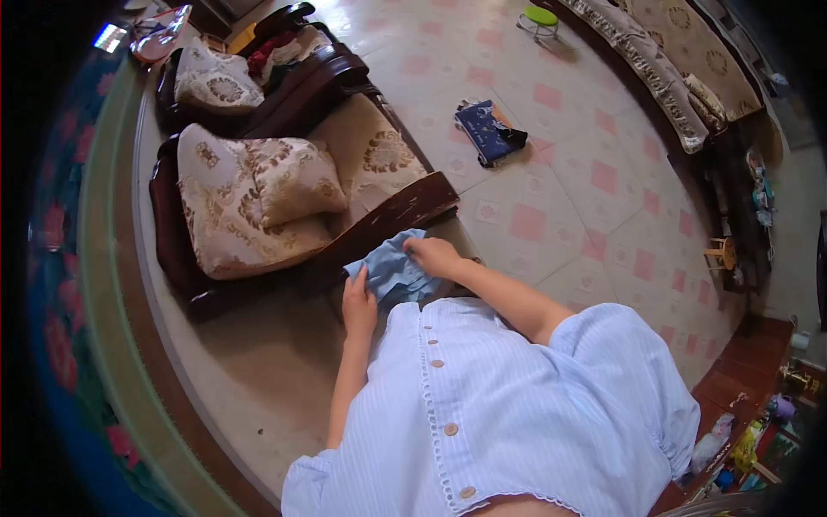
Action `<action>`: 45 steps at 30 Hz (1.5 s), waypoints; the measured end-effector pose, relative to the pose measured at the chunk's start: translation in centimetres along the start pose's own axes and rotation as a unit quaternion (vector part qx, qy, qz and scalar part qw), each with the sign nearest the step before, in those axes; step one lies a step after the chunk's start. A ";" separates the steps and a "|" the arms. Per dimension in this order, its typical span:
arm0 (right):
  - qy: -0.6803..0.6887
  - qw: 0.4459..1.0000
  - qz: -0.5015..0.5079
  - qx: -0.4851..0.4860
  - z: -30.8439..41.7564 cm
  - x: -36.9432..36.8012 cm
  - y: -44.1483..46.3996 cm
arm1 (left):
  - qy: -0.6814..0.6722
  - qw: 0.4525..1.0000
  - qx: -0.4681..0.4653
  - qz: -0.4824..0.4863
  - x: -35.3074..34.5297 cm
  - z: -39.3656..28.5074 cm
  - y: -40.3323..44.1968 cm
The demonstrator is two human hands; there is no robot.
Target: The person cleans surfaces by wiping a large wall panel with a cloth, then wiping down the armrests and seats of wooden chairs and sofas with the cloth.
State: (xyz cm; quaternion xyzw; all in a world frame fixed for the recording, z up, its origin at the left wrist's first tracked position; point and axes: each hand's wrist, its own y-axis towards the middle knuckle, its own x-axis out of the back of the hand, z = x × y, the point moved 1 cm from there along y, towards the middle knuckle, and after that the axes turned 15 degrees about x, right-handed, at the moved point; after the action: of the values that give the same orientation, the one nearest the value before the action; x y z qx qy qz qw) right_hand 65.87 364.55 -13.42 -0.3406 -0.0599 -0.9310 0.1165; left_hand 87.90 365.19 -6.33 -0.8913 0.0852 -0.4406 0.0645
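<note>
A crumpled light blue cloth [394, 267] is stretched between my two hands, just in front of my striped shirt. My left hand [358, 302] grips its left edge, fingers closed on the fabric. At the upper right of the cloth, my right hand [432, 257] pinches another part of it. Directly beyond lies the dark wooden armrest [392, 211] of a sofa, close to the cloth; whether they touch I cannot tell.
Patterned cushions [258, 189] fill the sofa at left. A dark blue printed bag or box [489, 133] lies on the tiled floor [551, 224]. Farther off stand a green-topped stool [540, 15], a second sofa [680, 52] and a small wooden stool [720, 253]. Clutter sits at lower right.
</note>
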 end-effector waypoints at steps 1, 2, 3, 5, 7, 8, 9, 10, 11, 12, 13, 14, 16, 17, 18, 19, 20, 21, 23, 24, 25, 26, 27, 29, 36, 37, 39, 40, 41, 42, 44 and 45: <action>0.001 1.000 -0.015 -0.011 -1.9 1.6 -1.1 | -0.003 1.000 0.013 0.017 -1.5 -1.7 0.5; 0.003 0.999 -0.032 -0.024 -3.6 3.2 -2.2 | -0.002 1.000 0.006 0.021 -2.8 -3.3 1.1; 0.002 0.999 -0.040 -0.030 -5.0 4.8 -3.4 | -0.001 0.999 -0.019 0.027 -4.0 -4.8 1.5; 0.034 0.993 -0.099 -0.049 -7.4 7.3 -5.9 | 0.012 0.997 -0.064 0.030 -5.8 -7.7 2.2; 0.039 0.990 -0.115 -0.074 -9.4 9.1 -8.1 | 0.003 0.996 -0.062 0.067 -7.2 -9.6 3.5; 0.044 0.987 -0.124 -0.091 -10.0 9.9 -9.2 | -0.005 0.994 -0.052 0.097 -7.9 -10.3 4.1; 0.066 0.981 -0.140 -0.113 -10.3 10.7 -10.1 | -0.009 0.993 -0.063 0.099 -8.9 -10.9 4.7; 0.057 0.980 -0.152 -0.115 -10.5 11.6 -11.0 | -0.012 0.991 -0.076 0.107 -9.9 -11.6 5.3; 0.070 0.973 -0.178 -0.125 -10.7 12.6 -11.6 | -0.016 0.989 -0.089 0.114 -10.9 -12.1 6.0; 0.084 0.966 -0.204 -0.135 -10.7 13.7 -12.1 | -0.020 0.988 -0.104 0.115 -12.2 -12.7 6.8; 0.074 0.964 -0.215 -0.136 -10.8 14.8 -12.5 | -0.042 0.986 -0.097 0.126 -13.5 -13.2 7.5; 0.096 0.954 -0.241 -0.150 -10.7 16.0 -12.7 | -0.064 0.984 -0.090 0.138 -14.5 -14.0 8.3; 0.109 0.942 -0.272 -0.163 -10.8 18.4 -13.1 | -0.083 0.982 -0.066 0.158 -16.5 -15.9 10.2; 0.096 0.942 -0.274 -0.171 -10.9 19.8 -13.2 | -0.078 0.977 -0.046 0.192 -18.1 -16.3 11.5; 0.083 0.941 -0.275 -0.178 -11.3 21.0 -13.2 | -0.073 0.971 -0.026 0.226 -19.5 -17.0 12.6; 0.071 0.941 -0.281 -0.173 -11.7 22.3 -13.2 | -0.093 0.962 0.001 0.255 -21.0 -17.9 13.5; 0.054 0.941 -0.271 -0.196 -12.5 23.6 -13.3 | -0.143 0.957 -0.031 0.251 -24.5 -16.9 15.1; 0.039 0.940 -0.260 -0.218 -13.4 24.9 -13.3 | -0.169 0.946 -0.001 0.276 -25.7 -18.4 15.8; 0.023 0.938 -0.262 -0.223 -15.4 27.9 -12.7 | -0.193 0.927 0.030 0.320 -28.4 -21.3 17.8; 0.017 0.936 -0.260 -0.236 -16.6 29.6 -12.2 | -0.193 0.920 0.031 0.339 -29.3 -23.6 19.1; 0.010 0.936 -0.265 -0.232 -18.1 31.4 -11.2 | -0.162 0.928 0.024 0.335 -30.0 -25.8 20.4; 0.004 0.937 -0.265 -0.226 -19.6 33.1 -10.0 | -0.179 0.917 0.039 0.354 -30.2 -28.4 21.6; -0.001 0.939 -0.263 -0.221 -21.0 34.9 -8.9 | -0.177 0.911 0.061 0.368 -31.4 -30.1 23.5; -0.034 0.946 -0.238 -0.216 -24.0 38.9 -6.1 | -0.223 0.889 0.089 0.390 -33.5 -33.8 27.6; -0.048 0.963 -0.210 -0.163 -32.7 53.3 3.5 | -0.287 0.869 0.119 0.384 -33.4 -47.3 40.8; -0.028 0.960 -0.219 -0.173 -33.3 55.5 4.4 | -0.308 0.860 0.118 0.389 -33.0 -49.2 42.6; 0.066 0.950 -0.257 -0.162 -35.1 59.0 5.9 | -0.321 0.854 0.120 0.391 -32.4 -52.6 45.4; 0.154 0.932 -0.291 -0.151 -36.1 60.6 7.0 | -0.353 0.846 0.105 0.385 -32.0 -54.3 46.8; 0.209 0.920 -0.279 -0.181 -36.1 62.9 8.0 | -0.384 0.837 0.090 0.379 -32.1 -55.7 48.2; 0.216 0.919 -0.278 -0.178 -37.8 64.4 9.1 | -0.380 0.841 0.093 0.374 -32.9 -56.6 49.8; 0.054 0.955 -0.266 -0.121 -41.4 67.3 10.5 | -0.409 0.818 0.128 0.383 -35.2 -58.2 52.4; 0.076 0.953 -0.271 -0.114 -42.9 69.3 11.5 | -0.406 0.819 0.133 0.382 -36.5 -59.9 53.3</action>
State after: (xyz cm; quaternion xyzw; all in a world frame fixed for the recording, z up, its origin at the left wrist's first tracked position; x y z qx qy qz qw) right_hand -9.10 333.05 -0.74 -0.2512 -0.0342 -0.9513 -0.1754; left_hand 13.35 318.34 -8.55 -0.8680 0.3257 0.0141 0.3745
